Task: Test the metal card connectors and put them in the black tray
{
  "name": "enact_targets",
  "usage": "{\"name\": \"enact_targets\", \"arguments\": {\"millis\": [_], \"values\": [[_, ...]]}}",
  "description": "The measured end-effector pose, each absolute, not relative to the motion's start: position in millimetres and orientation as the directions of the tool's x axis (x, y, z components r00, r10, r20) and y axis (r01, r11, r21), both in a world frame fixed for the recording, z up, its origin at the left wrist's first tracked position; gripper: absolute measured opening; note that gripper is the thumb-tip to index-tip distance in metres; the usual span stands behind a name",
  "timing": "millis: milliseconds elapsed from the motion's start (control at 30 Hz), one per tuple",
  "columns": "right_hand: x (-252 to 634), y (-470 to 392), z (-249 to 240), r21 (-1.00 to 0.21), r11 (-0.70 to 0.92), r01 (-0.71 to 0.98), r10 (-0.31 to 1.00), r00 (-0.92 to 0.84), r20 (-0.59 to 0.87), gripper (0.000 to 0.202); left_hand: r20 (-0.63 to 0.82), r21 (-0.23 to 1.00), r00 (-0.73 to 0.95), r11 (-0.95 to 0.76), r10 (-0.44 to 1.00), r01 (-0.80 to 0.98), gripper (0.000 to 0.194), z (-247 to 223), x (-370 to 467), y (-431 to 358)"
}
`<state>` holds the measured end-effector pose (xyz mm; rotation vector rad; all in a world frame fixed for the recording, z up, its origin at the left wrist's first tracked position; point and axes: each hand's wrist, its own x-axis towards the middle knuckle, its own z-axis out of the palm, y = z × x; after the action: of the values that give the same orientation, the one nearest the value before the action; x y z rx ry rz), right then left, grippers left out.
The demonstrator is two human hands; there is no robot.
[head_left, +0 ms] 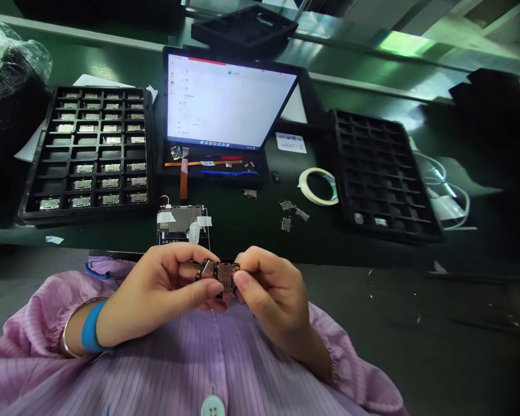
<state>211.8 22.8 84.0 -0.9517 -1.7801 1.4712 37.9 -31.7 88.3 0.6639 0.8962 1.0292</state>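
Observation:
Between my two hands, close to my chest, is a small circuit board with metal-covered parts on it. The thumb and fingers of my left hand pinch its left side. My right hand grips the right edge between thumb and forefinger. Fingers cover part of the board's outline. Just beyond my left hand, on the table, lies a larger board with strips of white tape. Several loose small metal modules lie on the dark table past my right hand.
On the left stands a black compartment tray holding many modules. A laptop is at the centre back, with an orange flex cable in front. Right of it are a tape roll and another black tray with two parts.

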Motion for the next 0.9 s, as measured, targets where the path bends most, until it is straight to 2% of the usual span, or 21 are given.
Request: {"name": "enact_targets", "arguments": {"millis": [200,567,900], "values": [[211.3,23.6,84.4,-0.989,0.073,0.126,0.85,-0.527,-0.005,0.022,-0.294,0.823,0.25,0.377,0.922,-0.424,0.022,87.6,37.7,-30.4],[215.9,25.0,78.1,-0.979,0.16,0.126,0.895,-0.437,0.091,0.025,-0.147,0.82,0.315,0.293,0.938,-0.491,0.037,87.3,35.4,-32.7],[216.5,25.0,77.3,-0.98,0.15,0.132,0.905,-0.418,0.082,0.024,-0.098,0.795,0.313,0.263,0.945,-0.546,0.032,84.5,34.9,-31.0]]}}
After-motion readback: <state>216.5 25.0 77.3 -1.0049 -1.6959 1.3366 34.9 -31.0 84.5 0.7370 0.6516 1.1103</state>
